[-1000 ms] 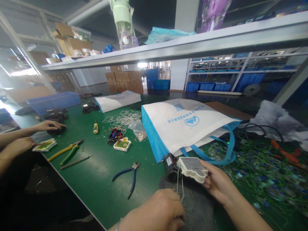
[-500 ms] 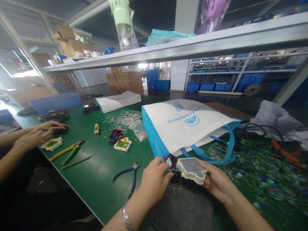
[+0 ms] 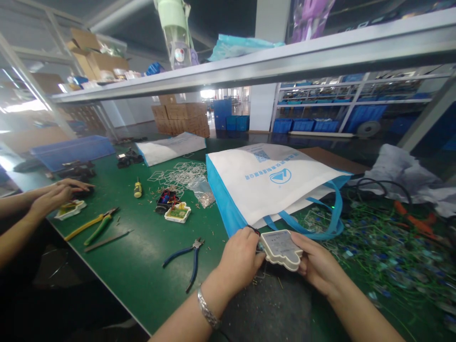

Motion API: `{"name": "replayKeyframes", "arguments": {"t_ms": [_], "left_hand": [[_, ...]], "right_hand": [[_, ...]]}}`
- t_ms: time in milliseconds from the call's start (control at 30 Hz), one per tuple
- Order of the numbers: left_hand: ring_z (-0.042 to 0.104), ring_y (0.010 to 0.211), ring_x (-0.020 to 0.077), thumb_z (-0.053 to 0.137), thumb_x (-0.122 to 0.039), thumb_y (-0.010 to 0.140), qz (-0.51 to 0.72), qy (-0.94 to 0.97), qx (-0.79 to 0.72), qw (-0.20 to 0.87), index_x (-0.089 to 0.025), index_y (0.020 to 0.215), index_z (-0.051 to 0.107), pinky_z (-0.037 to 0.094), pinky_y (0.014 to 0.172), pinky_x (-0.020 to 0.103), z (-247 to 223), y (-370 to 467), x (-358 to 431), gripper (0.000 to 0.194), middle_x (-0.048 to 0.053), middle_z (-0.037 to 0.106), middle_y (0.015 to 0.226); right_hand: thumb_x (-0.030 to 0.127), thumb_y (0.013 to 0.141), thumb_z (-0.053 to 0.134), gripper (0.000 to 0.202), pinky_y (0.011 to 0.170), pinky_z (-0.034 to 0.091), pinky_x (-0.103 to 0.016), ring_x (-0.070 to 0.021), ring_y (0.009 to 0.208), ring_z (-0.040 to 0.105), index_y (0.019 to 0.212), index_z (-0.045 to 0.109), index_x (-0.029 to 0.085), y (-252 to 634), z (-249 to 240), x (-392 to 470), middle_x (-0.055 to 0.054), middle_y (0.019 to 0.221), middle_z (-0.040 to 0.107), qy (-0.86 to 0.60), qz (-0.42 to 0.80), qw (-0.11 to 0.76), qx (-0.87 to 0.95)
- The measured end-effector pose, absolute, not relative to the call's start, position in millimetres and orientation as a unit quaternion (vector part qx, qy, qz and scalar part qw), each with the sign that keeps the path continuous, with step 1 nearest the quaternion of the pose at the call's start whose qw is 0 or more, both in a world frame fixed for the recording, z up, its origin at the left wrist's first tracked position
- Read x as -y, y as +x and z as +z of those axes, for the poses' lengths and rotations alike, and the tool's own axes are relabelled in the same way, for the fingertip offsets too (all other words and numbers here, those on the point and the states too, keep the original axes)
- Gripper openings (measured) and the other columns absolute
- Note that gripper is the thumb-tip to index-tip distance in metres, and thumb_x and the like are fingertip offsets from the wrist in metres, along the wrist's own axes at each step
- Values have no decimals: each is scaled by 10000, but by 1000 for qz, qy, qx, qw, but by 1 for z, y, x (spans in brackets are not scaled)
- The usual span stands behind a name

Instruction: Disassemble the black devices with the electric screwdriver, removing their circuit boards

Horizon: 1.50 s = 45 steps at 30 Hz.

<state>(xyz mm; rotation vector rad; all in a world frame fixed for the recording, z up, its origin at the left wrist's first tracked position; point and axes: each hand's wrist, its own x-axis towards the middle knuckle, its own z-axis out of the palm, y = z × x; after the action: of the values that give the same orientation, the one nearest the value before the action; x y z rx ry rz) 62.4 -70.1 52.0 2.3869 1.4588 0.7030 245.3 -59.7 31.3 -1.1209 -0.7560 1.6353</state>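
My right hand (image 3: 315,263) grips the right edge of a cream-coloured plastic casing (image 3: 281,247) with a grey inner face. Against the casing's left end is my left hand (image 3: 240,256), its fingers curled over a dark part that is mostly hidden, with a bit of wire showing above. A silver bracelet circles my left wrist. Beneath both hands lies a dark mat (image 3: 270,304) with small screws on it. Blue-handled cutters (image 3: 190,256) lie spread on the green table, left of my left hand.
A white and blue bag (image 3: 278,183) lies just beyond my hands. Tangled green wires (image 3: 392,251) cover the right side. An opened device (image 3: 178,212), a yellow screwdriver (image 3: 137,188) and pliers (image 3: 98,223) lie left. Another person's hands (image 3: 60,192) work at far left.
My left hand has shifted right and closed further over the dark part, which now shows much less. The whole view has moved slightly, so the table things appear further left.
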Motion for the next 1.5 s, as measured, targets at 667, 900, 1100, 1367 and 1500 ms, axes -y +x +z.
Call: {"name": "replayKeyframes", "arguments": {"t_ms": [667, 900, 1100, 1367, 1500], "left_hand": [[563, 812, 170, 440, -221, 708, 435, 564, -492, 501, -103, 858, 594, 427, 735, 265, 45, 55, 58, 245, 62, 634, 863], [555, 803, 177, 509, -223, 695, 406, 613, -493, 465, -117, 837, 626, 406, 765, 274, 50, 49, 57, 213, 44, 632, 825], [519, 888, 171, 554, -208, 681, 362, 685, -490, 400, -144, 758, 647, 362, 820, 247, 68, 38, 56, 138, 40, 596, 903], [439, 500, 97, 571, -298, 669, 279, 688, -532, 406, -129, 681, 559, 301, 458, 194, 67, 44, 52, 169, -26, 495, 533], [493, 471, 103, 507, -259, 698, 241, 680, -510, 469, -129, 678, 526, 375, 456, 194, 68, 40, 49, 133, -21, 507, 508]], "right_hand": [[479, 558, 770, 786, 363, 319, -154, -109, 522, 436, 1155, 377, 151, 231, 34, 68, -21, 721, 501, -432, 661, 462, 403], [466, 539, 768, 760, 369, 313, -145, -113, 548, 453, 1122, 412, 133, 234, 35, 67, -49, 771, 523, -438, 664, 465, 389], [470, 553, 765, 772, 365, 300, -141, -98, 530, 425, 1132, 407, 108, 235, 34, 67, -70, 787, 535, -429, 663, 470, 395], [473, 559, 765, 763, 373, 302, -148, -97, 528, 417, 1124, 405, 108, 232, 31, 67, -61, 772, 526, -429, 657, 474, 400], [481, 542, 769, 770, 387, 310, -149, -118, 559, 446, 1116, 407, 119, 233, 29, 67, -45, 733, 512, -434, 657, 471, 396]]}}
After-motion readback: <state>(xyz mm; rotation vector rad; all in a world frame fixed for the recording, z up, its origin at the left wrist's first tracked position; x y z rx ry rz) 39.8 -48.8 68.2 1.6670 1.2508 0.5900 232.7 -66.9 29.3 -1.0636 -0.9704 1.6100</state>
